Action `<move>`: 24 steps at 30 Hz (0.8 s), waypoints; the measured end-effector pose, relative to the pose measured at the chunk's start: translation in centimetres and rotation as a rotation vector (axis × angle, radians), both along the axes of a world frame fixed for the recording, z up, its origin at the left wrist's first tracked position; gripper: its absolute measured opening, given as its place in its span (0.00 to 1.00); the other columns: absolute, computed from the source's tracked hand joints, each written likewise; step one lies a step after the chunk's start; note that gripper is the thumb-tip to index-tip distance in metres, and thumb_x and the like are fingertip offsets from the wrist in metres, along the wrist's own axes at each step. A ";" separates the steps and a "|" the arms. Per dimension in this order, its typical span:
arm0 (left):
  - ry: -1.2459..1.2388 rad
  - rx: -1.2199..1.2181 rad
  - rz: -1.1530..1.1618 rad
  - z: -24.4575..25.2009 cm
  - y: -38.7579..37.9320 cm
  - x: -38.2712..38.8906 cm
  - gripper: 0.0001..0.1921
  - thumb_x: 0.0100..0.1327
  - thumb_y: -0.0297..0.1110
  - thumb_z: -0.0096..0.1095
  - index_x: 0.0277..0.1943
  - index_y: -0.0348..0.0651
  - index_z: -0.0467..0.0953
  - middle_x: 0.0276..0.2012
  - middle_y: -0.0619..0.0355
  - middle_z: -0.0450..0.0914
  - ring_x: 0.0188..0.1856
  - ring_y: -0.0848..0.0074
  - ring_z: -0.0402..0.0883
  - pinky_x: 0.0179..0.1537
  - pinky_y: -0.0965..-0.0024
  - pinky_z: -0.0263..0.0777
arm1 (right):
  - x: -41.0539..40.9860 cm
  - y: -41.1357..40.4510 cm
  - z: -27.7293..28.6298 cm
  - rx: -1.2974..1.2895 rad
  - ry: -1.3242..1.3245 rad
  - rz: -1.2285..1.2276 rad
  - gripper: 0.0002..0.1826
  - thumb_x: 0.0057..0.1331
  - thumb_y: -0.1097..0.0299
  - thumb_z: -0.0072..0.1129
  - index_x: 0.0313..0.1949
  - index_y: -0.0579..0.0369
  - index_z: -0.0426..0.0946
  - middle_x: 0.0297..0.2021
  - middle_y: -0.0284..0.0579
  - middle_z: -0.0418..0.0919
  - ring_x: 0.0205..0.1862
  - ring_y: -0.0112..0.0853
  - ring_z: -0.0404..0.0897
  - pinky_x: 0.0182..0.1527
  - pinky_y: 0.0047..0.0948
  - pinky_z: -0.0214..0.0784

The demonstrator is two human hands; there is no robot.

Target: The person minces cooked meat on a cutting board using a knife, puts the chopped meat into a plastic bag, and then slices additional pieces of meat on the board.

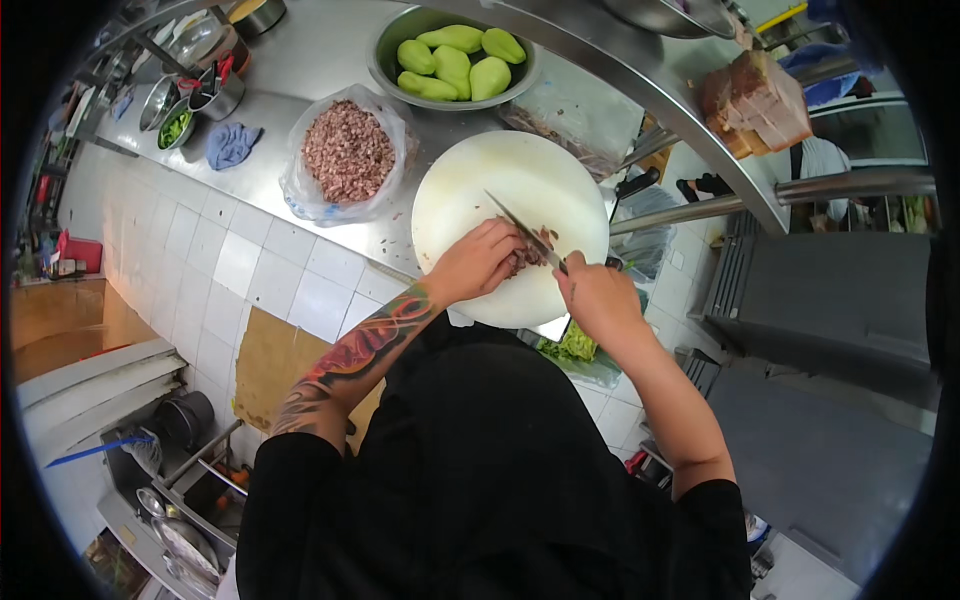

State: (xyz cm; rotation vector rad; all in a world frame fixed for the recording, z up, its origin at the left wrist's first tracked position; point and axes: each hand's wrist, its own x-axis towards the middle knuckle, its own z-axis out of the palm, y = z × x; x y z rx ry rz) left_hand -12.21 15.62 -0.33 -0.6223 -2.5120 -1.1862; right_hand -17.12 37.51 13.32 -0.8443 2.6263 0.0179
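A round white cutting board (pixel 472 169) lies on the steel counter before me. My right hand (pixel 602 292) grips the handle of a kitchen knife (pixel 517 220), its blade slanting across the board towards the upper left. Under and beside that blade sits a small pile of chopped reddish-brown meat (pixel 531 257). With fingers curled, my left hand (pixel 478 259) holds the meat from the left side, close to the blade. A few scraps lie loose on the board. Left of it, an open plastic bag (pixel 294 180) holds a large heap of diced meat (pixel 347 152).
Behind the board stands a steel bowl (pixel 375 64) of several peeled green chayotes (pixel 452 69). A second knife (pixel 637 182) rests at the board's right edge. A blue cloth (pixel 231 145) lies at the left. Overhead, a steel shelf (pixel 637 67) carries a meat block (pixel 757 105).
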 end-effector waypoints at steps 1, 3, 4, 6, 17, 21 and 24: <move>0.004 -0.009 -0.010 -0.2 0.0 -0.1 0.15 0.67 0.24 0.65 0.56 0.38 0.78 0.57 0.48 0.78 0.64 0.50 0.75 0.68 0.53 0.70 | 0.4 0.0 -0.5 0.002 0.001 -0.007 0.18 0.81 0.54 0.53 0.45 0.59 0.74 0.31 0.60 0.88 0.35 0.56 0.89 0.39 0.56 0.81; 0.007 -0.016 -0.017 -0.7 0.0 0.1 0.15 0.67 0.25 0.65 0.56 0.38 0.78 0.57 0.48 0.78 0.64 0.50 0.75 0.68 0.52 0.70 | 0.9 0.0 -2.2 0.005 0.002 -0.011 0.18 0.81 0.54 0.53 0.46 0.59 0.74 0.31 0.60 0.88 0.35 0.56 0.89 0.38 0.56 0.81; -0.013 -0.015 -0.028 -0.7 -0.1 -0.1 0.15 0.67 0.25 0.65 0.56 0.38 0.78 0.57 0.48 0.78 0.64 0.50 0.75 0.67 0.52 0.71 | 0.6 -0.1 -3.5 -0.043 0.028 -0.028 0.18 0.81 0.53 0.55 0.46 0.59 0.74 0.29 0.60 0.87 0.33 0.58 0.89 0.37 0.57 0.80; -0.024 -0.021 -0.037 -0.5 -0.4 -0.2 0.15 0.67 0.25 0.65 0.56 0.38 0.78 0.57 0.48 0.78 0.64 0.50 0.75 0.67 0.52 0.71 | -0.3 0.0 -4.7 -0.110 0.045 -0.027 0.19 0.80 0.52 0.56 0.47 0.59 0.73 0.27 0.60 0.86 0.31 0.60 0.87 0.35 0.58 0.79; -0.025 -0.014 -0.005 -0.3 -0.8 0.4 0.14 0.66 0.24 0.64 0.54 0.38 0.78 0.59 0.48 0.78 0.65 0.50 0.75 0.68 0.51 0.71 | 0.5 0.3 -3.4 -0.103 0.087 0.057 0.17 0.81 0.55 0.53 0.44 0.59 0.72 0.25 0.57 0.86 0.29 0.56 0.88 0.33 0.54 0.80; 0.007 -0.056 -0.017 -0.5 -1.0 0.2 0.15 0.65 0.23 0.64 0.55 0.38 0.78 0.59 0.49 0.78 0.66 0.50 0.75 0.69 0.51 0.70 | 1.4 -0.2 0.4 -0.030 0.052 0.067 0.17 0.81 0.57 0.54 0.42 0.60 0.73 0.25 0.58 0.86 0.29 0.56 0.88 0.33 0.54 0.81; -0.015 -0.070 -0.023 -0.1 -0.8 0.2 0.16 0.64 0.23 0.64 0.55 0.38 0.78 0.59 0.49 0.78 0.66 0.50 0.74 0.70 0.51 0.69 | 0.4 -0.9 -3.9 -0.106 0.070 0.013 0.17 0.81 0.57 0.54 0.45 0.61 0.74 0.27 0.58 0.87 0.31 0.57 0.89 0.35 0.54 0.81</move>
